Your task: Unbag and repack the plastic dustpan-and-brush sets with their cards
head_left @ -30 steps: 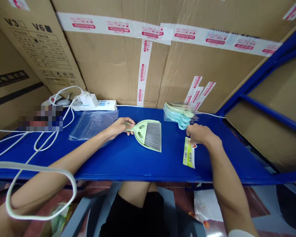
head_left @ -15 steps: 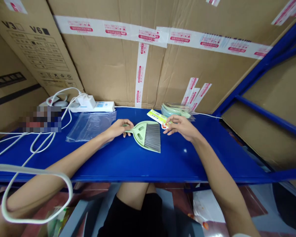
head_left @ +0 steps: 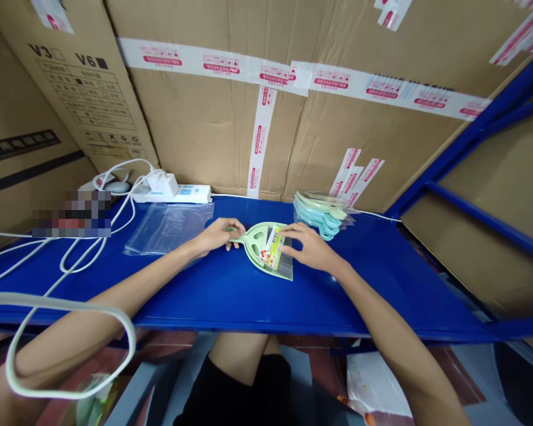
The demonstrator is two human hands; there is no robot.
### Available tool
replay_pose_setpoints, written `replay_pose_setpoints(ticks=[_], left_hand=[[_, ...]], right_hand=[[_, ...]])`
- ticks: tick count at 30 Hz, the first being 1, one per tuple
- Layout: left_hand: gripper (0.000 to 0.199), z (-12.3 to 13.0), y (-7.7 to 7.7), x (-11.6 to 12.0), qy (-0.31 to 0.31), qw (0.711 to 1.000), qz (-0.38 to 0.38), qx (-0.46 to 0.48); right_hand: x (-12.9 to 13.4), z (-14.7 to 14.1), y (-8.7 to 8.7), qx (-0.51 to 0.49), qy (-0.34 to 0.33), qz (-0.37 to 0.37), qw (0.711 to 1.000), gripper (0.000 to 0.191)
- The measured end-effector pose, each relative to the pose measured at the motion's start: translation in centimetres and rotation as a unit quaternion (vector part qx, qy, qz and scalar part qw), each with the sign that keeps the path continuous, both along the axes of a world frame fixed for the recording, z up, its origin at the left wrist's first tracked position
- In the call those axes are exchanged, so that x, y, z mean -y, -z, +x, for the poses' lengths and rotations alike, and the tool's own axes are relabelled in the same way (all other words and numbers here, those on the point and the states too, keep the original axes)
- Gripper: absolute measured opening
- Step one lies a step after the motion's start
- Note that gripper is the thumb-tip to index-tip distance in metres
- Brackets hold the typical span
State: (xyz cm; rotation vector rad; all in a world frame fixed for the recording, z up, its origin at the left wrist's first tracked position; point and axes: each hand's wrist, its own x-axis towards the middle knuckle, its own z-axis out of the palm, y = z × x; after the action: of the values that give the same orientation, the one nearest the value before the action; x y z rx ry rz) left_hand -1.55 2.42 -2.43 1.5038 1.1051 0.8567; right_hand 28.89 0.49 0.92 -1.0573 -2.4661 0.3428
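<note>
A light green dustpan (head_left: pixel 250 253) lies on the blue table, its handle toward the left. The matching hand brush (head_left: pixel 286 267) with grey bristles is nested in it. My left hand (head_left: pixel 220 233) is closed around the handle end. Over the brush, my right hand (head_left: pixel 310 246) pinches a small white, yellow and red printed card (head_left: pixel 273 248) by its right side. The card stands slanted across the bristles and hides part of them; whether it touches them I cannot tell.
Behind my right hand lie bagged green and blue dustpan sets (head_left: pixel 322 216). Flat clear plastic bags (head_left: pixel 169 228) lie at the left, before a white power strip (head_left: pixel 193 193). White cables (head_left: pixel 71 307) loop across the left side. Cardboard (head_left: pixel 204 130) walls the back; a blue frame (head_left: pixel 457 148) stands right.
My right hand has moved left with the card, from beside the dustpan to over the brush, and the card has turned more upright. My left hand still holds the handle.
</note>
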Motion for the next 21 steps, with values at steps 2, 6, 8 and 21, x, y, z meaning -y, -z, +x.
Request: replay_pose_setpoints(ticks=[2, 6, 8, 21], left_hand=[[0.03, 0.0, 0.0, 0.0, 0.002, 1.0, -0.001, 0.005], [0.031, -0.1, 0.0, -0.1, 0.01, 1.0, 0.0, 0.01], [0.032, -0.1, 0.0, -0.1, 0.013, 1.0, 0.0, 0.009], [0.031, -0.3, 0.3, -0.2, 0.02, 1.0, 0.0, 0.022]], right_hand=[[0.2, -0.7, 0.6, 0.05, -0.015, -0.007, 0.999, 0.049], [0.3, -0.6, 0.6, 0.094, -0.031, -0.058, 0.993, 0.059], [0.1, -0.1, 0.3, 0.098, -0.049, -0.089, 0.99, 0.059], [0.0, 0.7, -0.2, 0.043, -0.041, -0.107, 0.993, 0.05]])
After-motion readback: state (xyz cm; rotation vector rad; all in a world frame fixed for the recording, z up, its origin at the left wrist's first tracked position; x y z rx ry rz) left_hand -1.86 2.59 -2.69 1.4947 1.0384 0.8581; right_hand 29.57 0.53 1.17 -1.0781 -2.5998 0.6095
